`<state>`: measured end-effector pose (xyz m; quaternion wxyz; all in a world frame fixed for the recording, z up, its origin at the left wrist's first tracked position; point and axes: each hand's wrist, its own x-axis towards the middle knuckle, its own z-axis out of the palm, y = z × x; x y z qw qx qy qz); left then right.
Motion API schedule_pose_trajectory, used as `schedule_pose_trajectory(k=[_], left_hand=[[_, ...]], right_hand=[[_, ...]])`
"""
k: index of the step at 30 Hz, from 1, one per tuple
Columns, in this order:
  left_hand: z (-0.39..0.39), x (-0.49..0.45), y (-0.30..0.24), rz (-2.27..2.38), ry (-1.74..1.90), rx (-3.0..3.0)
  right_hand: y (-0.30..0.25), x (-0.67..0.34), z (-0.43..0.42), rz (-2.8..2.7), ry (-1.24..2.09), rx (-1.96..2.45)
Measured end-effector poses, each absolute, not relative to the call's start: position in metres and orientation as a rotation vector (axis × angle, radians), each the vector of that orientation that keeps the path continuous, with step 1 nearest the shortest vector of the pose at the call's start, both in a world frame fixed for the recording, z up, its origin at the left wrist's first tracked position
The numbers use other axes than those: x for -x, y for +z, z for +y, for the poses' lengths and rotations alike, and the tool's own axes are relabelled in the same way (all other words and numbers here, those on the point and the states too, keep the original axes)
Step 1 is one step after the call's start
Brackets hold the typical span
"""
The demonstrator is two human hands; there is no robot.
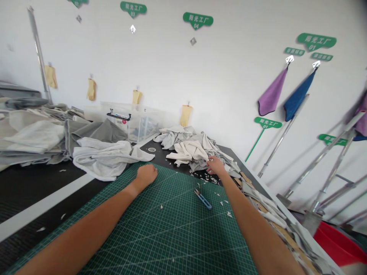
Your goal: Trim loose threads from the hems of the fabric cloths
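Observation:
My left hand (147, 174) is closed over the far left edge of the green cutting mat (169, 229). Its curled fingers face away, so what they hold, if anything, is hidden. Just beyond it lies the tip of a crumpled pale grey cloth (104, 156). My right hand (216, 167) reaches to a heap at the far right, where its fingertips close at the edge of a cream cloth (190, 150). Blue-handled thread snips (203, 199) lie on the mat between my arms, apart from both hands. Small white scraps (208, 178) are scattered beneath my right hand.
Stacked grey and white cloths (34, 133) cover the left side. A clear plastic box (143, 124) stands at the back near a roll of tape (151, 149). Cloth strips (275, 217) line the right table edge. A red bucket (340, 242) and long-handled tools (304, 183) are beyond.

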<state>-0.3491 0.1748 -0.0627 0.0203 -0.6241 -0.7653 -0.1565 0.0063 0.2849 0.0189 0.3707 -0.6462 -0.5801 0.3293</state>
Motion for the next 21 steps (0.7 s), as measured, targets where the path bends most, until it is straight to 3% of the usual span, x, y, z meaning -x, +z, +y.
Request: schedule_pose_trajectory(k=[7,21], left_hand=[[0.179,0.35,-0.059,-2.384,-0.457,1.948],[0.18,0.352,-0.063,-2.368,-0.482,1.968]], right_hand=[[0.015,0.005,0.305,-1.711,0.421,1.889],[0.042,0.0,0.296,-1.671,0.457,1.698]])
